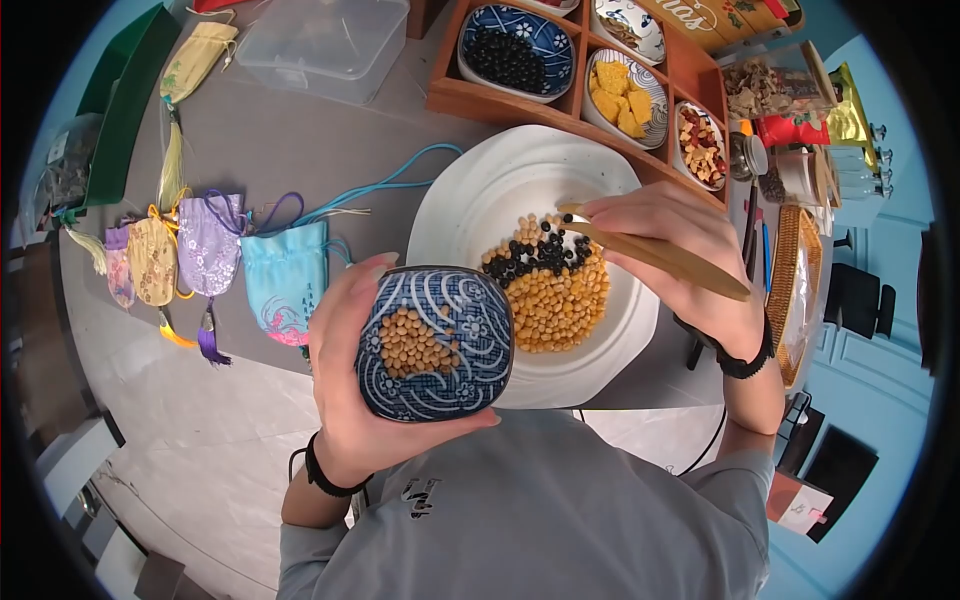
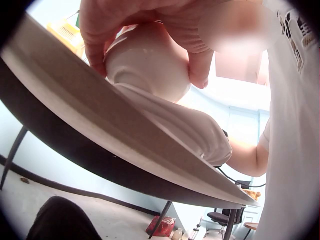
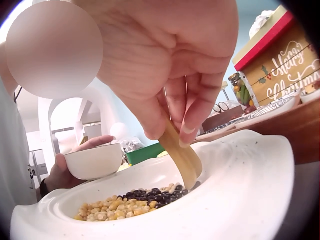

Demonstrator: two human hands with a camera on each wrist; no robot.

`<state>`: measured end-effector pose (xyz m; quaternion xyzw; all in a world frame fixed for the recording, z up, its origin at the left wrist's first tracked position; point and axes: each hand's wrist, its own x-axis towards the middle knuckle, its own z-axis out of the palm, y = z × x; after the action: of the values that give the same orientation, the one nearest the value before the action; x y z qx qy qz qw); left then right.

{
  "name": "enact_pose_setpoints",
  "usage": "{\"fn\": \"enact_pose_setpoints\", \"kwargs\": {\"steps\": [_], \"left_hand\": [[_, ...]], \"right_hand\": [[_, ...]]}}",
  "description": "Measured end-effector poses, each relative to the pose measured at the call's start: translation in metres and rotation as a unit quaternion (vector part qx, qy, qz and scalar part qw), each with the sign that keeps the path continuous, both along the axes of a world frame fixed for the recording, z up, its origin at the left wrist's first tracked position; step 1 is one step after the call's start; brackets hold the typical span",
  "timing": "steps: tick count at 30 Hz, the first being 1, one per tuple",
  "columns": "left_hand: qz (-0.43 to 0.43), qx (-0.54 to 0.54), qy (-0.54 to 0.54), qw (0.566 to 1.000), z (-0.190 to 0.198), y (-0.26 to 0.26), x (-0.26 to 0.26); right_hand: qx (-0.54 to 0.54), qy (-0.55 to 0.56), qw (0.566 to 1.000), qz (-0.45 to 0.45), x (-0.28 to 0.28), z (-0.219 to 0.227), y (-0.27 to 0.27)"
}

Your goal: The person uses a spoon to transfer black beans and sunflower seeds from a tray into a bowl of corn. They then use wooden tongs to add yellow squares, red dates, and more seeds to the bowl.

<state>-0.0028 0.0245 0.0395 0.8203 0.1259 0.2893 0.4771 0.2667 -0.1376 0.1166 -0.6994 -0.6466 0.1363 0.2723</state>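
Left hand (image 1: 342,375) grips a blue-patterned bowl (image 1: 480,340) by the near edge of the grey table (image 1: 310,145), right hand (image 1: 692,222) pinches wooden tongs (image 1: 665,258); tilting could spill tan beans (image 1: 415,343).

Pouches (image 1: 210,245) are lying left of the left fingers (image 1: 368,278); a bowl (image 1: 482,385) is resting in these; beneath the right fingers (image 1: 625,208) a plate (image 1: 448,205) is holding kernels (image 1: 560,310); beyond, a tray (image 1: 698,72) is holding dishes (image 1: 560,55).

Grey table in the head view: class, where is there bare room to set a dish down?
The widest bare patch of the grey table is bordered by the clear plastic box, the cloth pouches and the white plate. It is crowded among the pouches, in the wooden tray with its dishes, and over the plate, where the right hand is.
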Motion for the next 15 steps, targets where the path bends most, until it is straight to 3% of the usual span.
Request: {"fn": "enact_pose_setpoints", "kwargs": {"steps": [15], "left_hand": [[0.000, 0.005, -0.001, 1.000, -0.0002, -0.0002, 0.0003]], "right_hand": [[0.009, 0.016, 1.000, -0.005, 0.0005, -0.0030, 0.0008]]}}
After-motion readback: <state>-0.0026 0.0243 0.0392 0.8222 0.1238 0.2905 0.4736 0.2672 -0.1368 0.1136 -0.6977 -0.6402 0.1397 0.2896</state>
